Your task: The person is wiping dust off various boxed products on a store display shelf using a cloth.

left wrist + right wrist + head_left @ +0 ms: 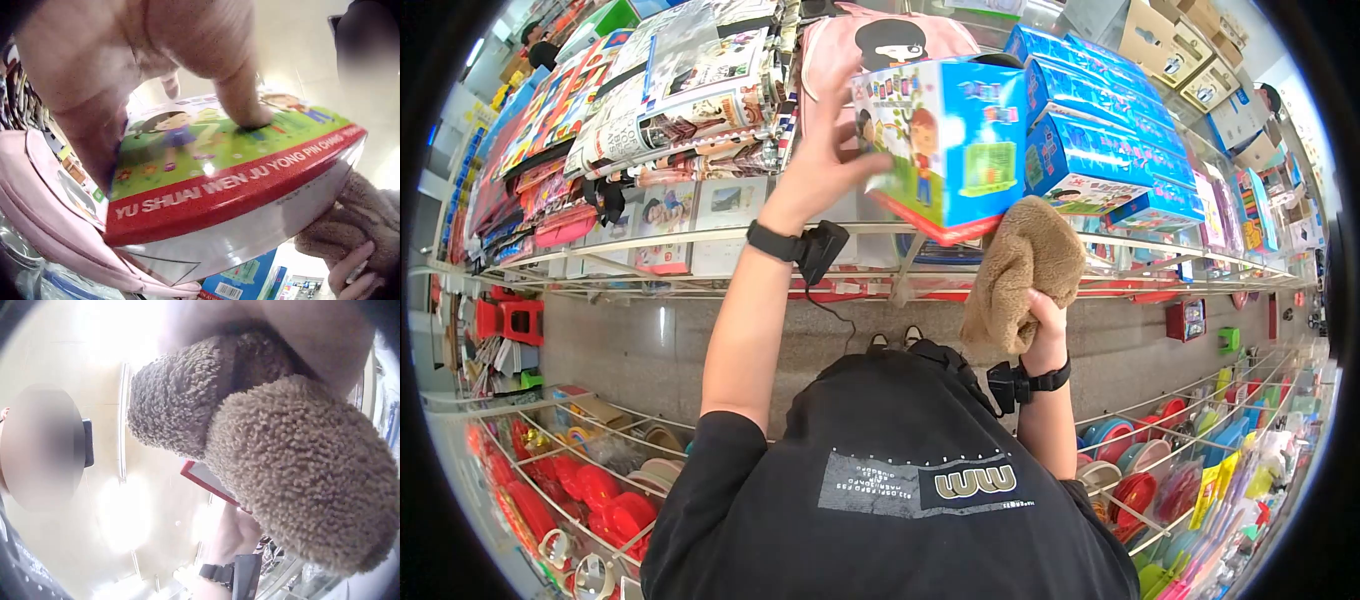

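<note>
My left hand [820,170] is at the left side of a blue and white cardboard box [985,140] printed with cartoon children. In the left wrist view, the thumb [247,112] presses on the printed face while the other fingers reach past the left edge. The box is raised and tilted, its white underside showing above the pink bag [37,181]. My right hand [1048,318] grips a bunched brown fluffy cloth [1025,265], which overlaps the box's lower right corner in the head view. In the right wrist view, folds of the cloth [300,469] hide most of the fingers.
Similar blue boxes [1090,160] stand in rows right of the held box. Wrapped printed goods [670,110] are piled on the left of the shelf. A metal rail [720,235] runs along the shelf front. Behind me are racks with red plastic goods [615,500].
</note>
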A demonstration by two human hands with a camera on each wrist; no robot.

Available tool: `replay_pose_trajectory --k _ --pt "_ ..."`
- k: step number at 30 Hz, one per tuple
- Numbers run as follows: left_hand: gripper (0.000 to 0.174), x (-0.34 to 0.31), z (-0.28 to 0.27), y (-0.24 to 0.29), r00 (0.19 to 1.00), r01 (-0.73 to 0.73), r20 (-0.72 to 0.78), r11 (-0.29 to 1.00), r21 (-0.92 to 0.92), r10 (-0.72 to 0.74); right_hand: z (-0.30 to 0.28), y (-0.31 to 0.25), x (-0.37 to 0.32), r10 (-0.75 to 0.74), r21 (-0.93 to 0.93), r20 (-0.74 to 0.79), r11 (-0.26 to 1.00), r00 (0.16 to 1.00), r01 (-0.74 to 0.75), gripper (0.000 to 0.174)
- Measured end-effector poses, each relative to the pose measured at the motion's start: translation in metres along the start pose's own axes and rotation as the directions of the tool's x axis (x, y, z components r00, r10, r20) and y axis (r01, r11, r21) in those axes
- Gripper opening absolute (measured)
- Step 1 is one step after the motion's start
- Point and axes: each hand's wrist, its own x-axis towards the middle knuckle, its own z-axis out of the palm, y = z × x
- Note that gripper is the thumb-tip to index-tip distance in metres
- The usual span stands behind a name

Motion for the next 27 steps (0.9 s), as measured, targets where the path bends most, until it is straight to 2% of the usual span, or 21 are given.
replay_pose_trajectory --k 2,3,6,10,13,16,19,22,23,26,27 --pt "0.12 0.003 0.003 -0.008 0.995 0.037 0.095 0.998 0.057 -0.043 0.004 0.002 0.0 -0.015 -0.033 0.002 0.999 1.0 0.015 0.064" --pt "0.127 0.005 0.003 -0.012 0.993 0.063 0.105 0.997 -0.033 -0.06 0.007 -0.002 -0.002 0.0 -0.022 -0.003 1.0 1.0 0.0 0.066" --pt "0.129 0.006 0.002 -0.022 0.982 0.092 0.173 0.994 -0.057 -0.081 0.006 -0.003 -0.005 0.004 -0.048 0.004 0.999 1.0 -0.004 0.067" --pt "0.121 0.003 -0.001 -0.032 0.972 0.14 0.207 0.983 -0.114 -0.114 0.0 0.008 -0.007 -0.035 0.002 0.051 0.999 0.998 0.035 0.069" --pt "0.118 0.002 -0.009 -0.026 0.954 0.228 0.184 0.972 0.062 -0.236 -0.001 0.012 -0.009 -0.053 -0.006 0.067 0.999 0.996 0.053 0.071" --pt "0.109 -0.003 -0.012 -0.007 0.96 0.098 0.258 0.994 0.054 -0.109 0.009 0.004 -0.008 -0.025 -0.018 0.084 0.999 0.996 0.026 0.076" --pt "0.096 -0.005 -0.011 -0.009 0.966 0.084 0.254 0.99 -0.112 -0.053 0.031 -0.015 -0.007 -0.008 -0.04 0.144 0.999 0.99 0.014 0.088" --pt "0.087 -0.006 0.009 0.004 0.98 0.093 0.189 0.981 -0.171 -0.06 0.039 -0.019 -0.005 -0.056 -0.075 0.183 0.995 0.982 0.07 0.09" --pt "0.083 -0.007 0.012 0.006 0.982 0.088 0.181 0.982 -0.169 -0.057 0.037 -0.019 -0.006 -0.055 -0.095 0.184 0.993 0.981 0.073 0.09" --pt "0.081 -0.002 0.012 0.0 0.984 -0.066 0.165 0.998 -0.019 0.068 0.026 -0.024 0.001 -0.148 -0.189 0.199 0.964 0.969 0.186 0.089" --pt "0.079 -0.001 0.014 0.004 0.986 -0.057 0.158 0.998 -0.026 0.061 0.026 -0.028 0.004 -0.192 -0.225 0.209 0.945 0.959 0.238 0.088"
